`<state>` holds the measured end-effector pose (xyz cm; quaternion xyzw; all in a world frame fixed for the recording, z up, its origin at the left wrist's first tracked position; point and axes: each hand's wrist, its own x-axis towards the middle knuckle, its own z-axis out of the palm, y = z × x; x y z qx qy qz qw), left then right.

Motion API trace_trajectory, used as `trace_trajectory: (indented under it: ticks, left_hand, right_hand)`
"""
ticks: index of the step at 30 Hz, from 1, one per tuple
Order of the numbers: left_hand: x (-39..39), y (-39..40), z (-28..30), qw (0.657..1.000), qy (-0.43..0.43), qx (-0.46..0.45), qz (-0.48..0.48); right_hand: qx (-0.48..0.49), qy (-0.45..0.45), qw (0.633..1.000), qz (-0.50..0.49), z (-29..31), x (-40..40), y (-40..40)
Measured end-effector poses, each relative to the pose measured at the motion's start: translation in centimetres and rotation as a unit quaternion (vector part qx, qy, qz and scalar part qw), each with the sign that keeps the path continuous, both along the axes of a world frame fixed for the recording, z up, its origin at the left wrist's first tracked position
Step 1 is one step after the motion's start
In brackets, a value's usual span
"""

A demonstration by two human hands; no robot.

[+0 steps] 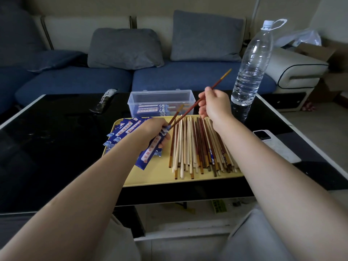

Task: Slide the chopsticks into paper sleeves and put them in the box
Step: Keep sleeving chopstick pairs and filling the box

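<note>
Sleeving in hand: left hand grips a blue paper sleeve above the yellow tray, right hand pinches a red-brown chopstick at its mouth; next, push fully home, then box.

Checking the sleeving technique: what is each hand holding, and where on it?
Left hand grips a blue paper sleeve near its open top end. Right hand pinches a reddish-brown chopstick near its upper end, tip at the sleeve mouth.
</note>
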<state>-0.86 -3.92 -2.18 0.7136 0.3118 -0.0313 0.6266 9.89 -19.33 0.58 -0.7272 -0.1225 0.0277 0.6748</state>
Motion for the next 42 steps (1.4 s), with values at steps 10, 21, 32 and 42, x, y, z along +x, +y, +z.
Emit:
trace_trajectory:
  ticks: [10,21,32,42]
  left_hand:
    - [0.0,-0.3,-0.1,0.993,-0.005,0.009,-0.117]
    - [0.4,-0.9,0.0,0.985,-0.001,0.064,-0.161]
    - [0.3,-1.1,0.2,0.985,-0.017,0.049,-0.165]
    - [0.7,-0.5,0.7,0.978,-0.044,0.195,-0.067]
  right_hand:
    - [0.004,0.071,0.996,-0.05,-0.5,1.6,-1.0]
    - [-0.05,0.067,0.996,-0.014,-0.8,1.8,-1.1]
    - [-0.161,0.018,0.987,0.02,-0.5,0.7,-1.4]
    - [-0.021,0.101,0.985,0.139,-1.2,1.2,-1.9]
